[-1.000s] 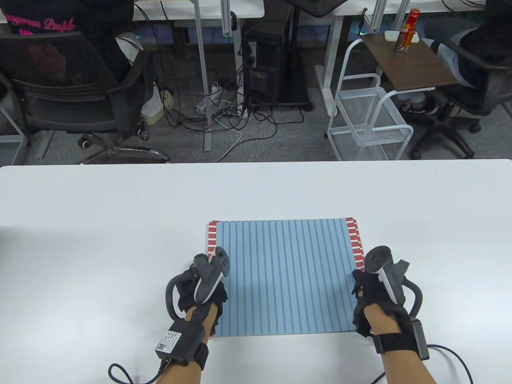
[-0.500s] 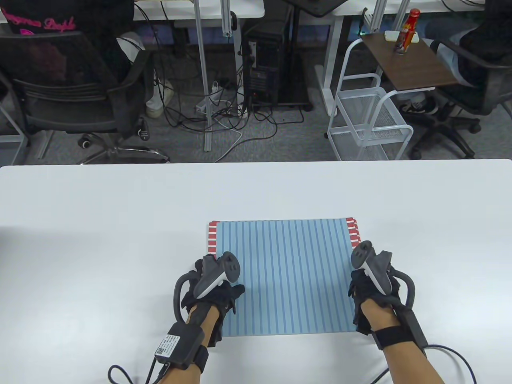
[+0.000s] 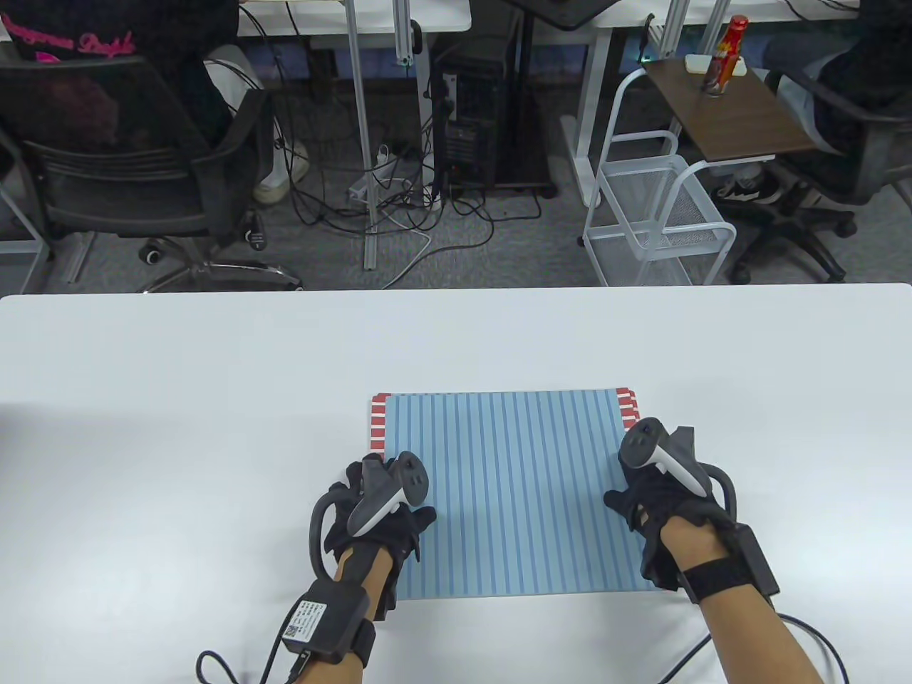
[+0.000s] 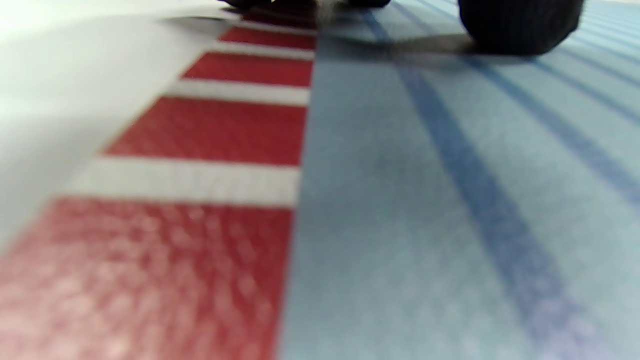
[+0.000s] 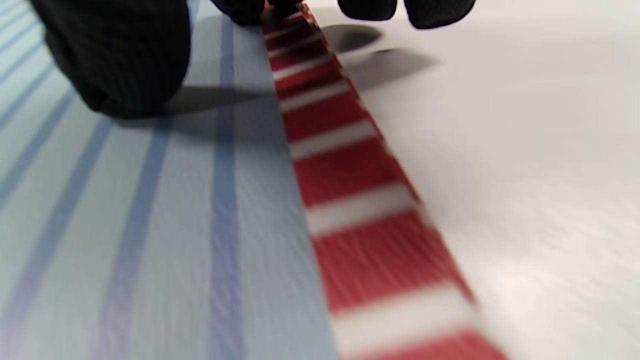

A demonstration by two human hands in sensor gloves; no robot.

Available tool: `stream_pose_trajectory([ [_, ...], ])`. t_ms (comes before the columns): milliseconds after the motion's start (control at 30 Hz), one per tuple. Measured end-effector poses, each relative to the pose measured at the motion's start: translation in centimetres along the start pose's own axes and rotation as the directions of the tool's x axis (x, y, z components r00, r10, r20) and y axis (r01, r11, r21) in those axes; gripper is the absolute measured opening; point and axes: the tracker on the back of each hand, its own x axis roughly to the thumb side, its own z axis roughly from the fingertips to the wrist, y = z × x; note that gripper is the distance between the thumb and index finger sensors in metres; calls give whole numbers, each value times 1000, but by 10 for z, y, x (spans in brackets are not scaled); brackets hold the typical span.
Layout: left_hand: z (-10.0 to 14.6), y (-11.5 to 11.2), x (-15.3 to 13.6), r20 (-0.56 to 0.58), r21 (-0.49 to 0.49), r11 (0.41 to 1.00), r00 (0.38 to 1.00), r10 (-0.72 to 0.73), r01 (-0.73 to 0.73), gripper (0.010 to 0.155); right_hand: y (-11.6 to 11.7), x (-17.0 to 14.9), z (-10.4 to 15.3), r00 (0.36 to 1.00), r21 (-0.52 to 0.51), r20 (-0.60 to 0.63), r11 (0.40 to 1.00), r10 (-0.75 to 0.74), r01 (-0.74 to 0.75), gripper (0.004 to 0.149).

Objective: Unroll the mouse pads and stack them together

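Nearest the camera, the left hand (image 3: 381, 516) is seen resting on the near-left part of the blue striped pad (image 3: 509, 491), and the right hand (image 3: 659, 509) on its near-right edge. In the wrist views, gloved fingertips (image 4: 520, 27) are seen pressed or nearly pressed on the blue surface; nothing is pinched or lifted, though whether the palms bear down cannot be told. No grasp is shown: both hands appear flat and unclenched.

The blue striped pad is laid unrolled, on top of a red-and-white striped pad (image 3: 630, 420), whose edge shows as a strip along both sides and the far corners. The pile sits at the near middle of the white table (image 3: 178, 427).

The step in hand is judged to be the final flattening and squaring of the stack. No rolled pad is visible, so the task is judged nearly finished.

Next, a small sideways nudge would be called for if even edges are wanted, then a clean release without dragging the top pad.
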Motion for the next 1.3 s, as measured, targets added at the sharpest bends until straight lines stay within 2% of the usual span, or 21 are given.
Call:
stream_pose_trajectory([
  [300, 0, 1, 0, -8, -7, 1000, 1000, -8, 8, 86, 10, -11, 21, 999, 4, 35, 1000, 27, -27, 80],
  [400, 1, 1, -2, -1, 8, 1000, 1000, 22, -22, 86, 10, -12, 23, 998, -40, 57, 999, 4, -2, 79],
  [533, 7, 0, -6, 34, 68, 996, 998, 56, -58, 82, 9, -15, 26, 995, -79, 89, 996, -34, 41, 78],
  [733, 26, 14, -11, 99, 143, 980, 987, 123, -137, 82, -3, -23, 36, 981, -155, 151, 977, -125, 149, 77],
  [967, 62, 34, -24, 209, 264, 937, 962, 174, -227, 80, -13, -28, 50, 951, -260, 242, 931, -194, 256, 77],
  [1100, 79, 41, -32, 255, 338, 910, 954, 157, -240, 79, -16, -25, 55, 932, -312, 305, 904, -197, 293, 76],
  [1200, 84, 40, -40, 285, 396, 880, 946, 155, -264, 79, -16, -23, 57, 919, -320, 345, 896, -193, 309, 76],
  [1300, 82, 34, -45, 313, 386, 873, 933, 179, -297, 79, -15, -21, 58, 905, -314, 383, 896, -184, 315, 77],
])
